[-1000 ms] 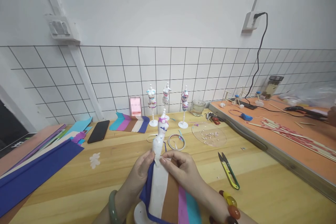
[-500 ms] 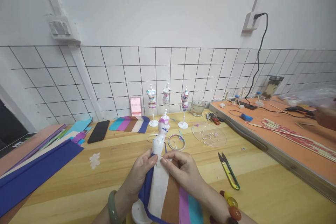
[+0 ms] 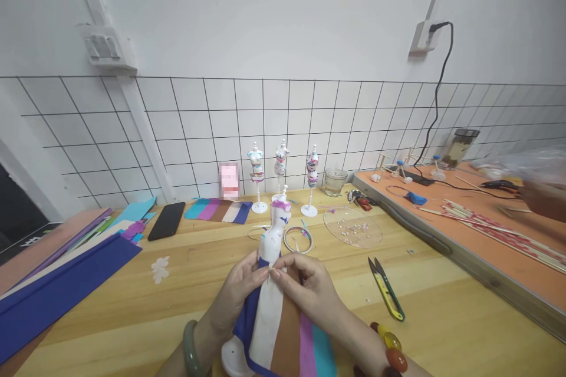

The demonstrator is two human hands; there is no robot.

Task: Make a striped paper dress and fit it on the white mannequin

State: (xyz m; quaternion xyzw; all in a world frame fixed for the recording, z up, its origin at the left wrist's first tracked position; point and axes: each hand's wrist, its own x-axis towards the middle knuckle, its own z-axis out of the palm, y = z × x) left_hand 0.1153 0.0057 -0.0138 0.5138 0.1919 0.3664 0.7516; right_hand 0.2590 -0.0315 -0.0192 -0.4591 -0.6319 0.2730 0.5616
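A small white dress-form mannequin (image 3: 270,241) with purple and blue marks leans in front of me, its round base low near the table's front. Wrapped about its lower part is a striped fabric skirt (image 3: 269,312) in blue, white, brown, purple and turquoise. My left hand (image 3: 241,288) pinches the skirt's upper edge from the left side. From the right, my right hand (image 3: 305,283) pinches the same edge, thumb tips of both hands almost touching. The fingertips hide the exact spot of fabric between them.
Three decorated mannequins (image 3: 312,179) stand at the back beside a glass cup (image 3: 335,181). Thread snips (image 3: 386,288) lie at right, a clear disc with gems (image 3: 352,226) behind them. A phone (image 3: 167,221) and coloured sheets (image 3: 66,291) are at left. Another person's hand (image 3: 546,194) is at far right.
The mannequin's top has tipped slightly to the right. The skirt's upper edge is drawn in closer at the front, with more blue showing by my left fingers, and both hands have stayed nearly in place.
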